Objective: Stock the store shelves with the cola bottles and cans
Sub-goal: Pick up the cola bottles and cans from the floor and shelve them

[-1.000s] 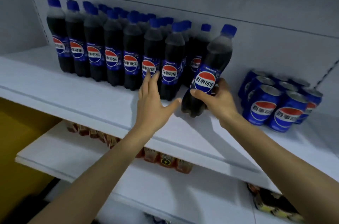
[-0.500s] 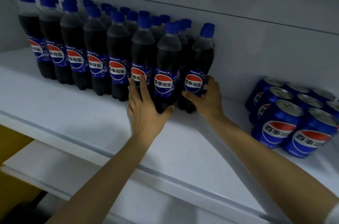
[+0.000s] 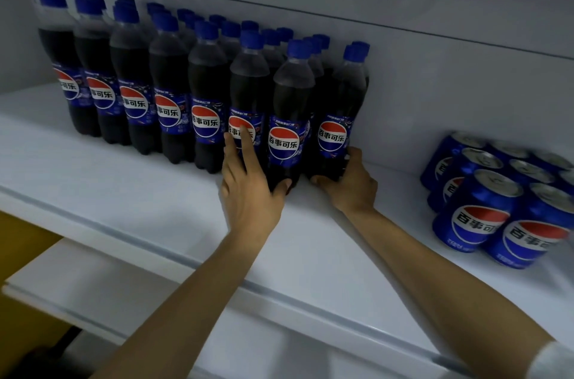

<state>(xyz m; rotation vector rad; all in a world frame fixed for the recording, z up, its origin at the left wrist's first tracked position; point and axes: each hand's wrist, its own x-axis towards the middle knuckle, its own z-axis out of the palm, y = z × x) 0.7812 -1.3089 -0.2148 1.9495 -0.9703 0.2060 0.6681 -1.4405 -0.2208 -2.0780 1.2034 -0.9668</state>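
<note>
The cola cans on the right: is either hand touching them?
No. The left hand rests on the bottles and the right hand grips the end bottle; the cans stand apart.

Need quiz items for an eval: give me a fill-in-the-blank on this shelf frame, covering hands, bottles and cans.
1. The right hand grips the ___ of the rightmost dark plastic cola bottle in the front row.
2. The left hand lays straight fingers on a neighbouring bottle, touching its ___.
3. The blue metal cola cans stand to the bottles' ___.
Missing words: base; label; right.
</note>
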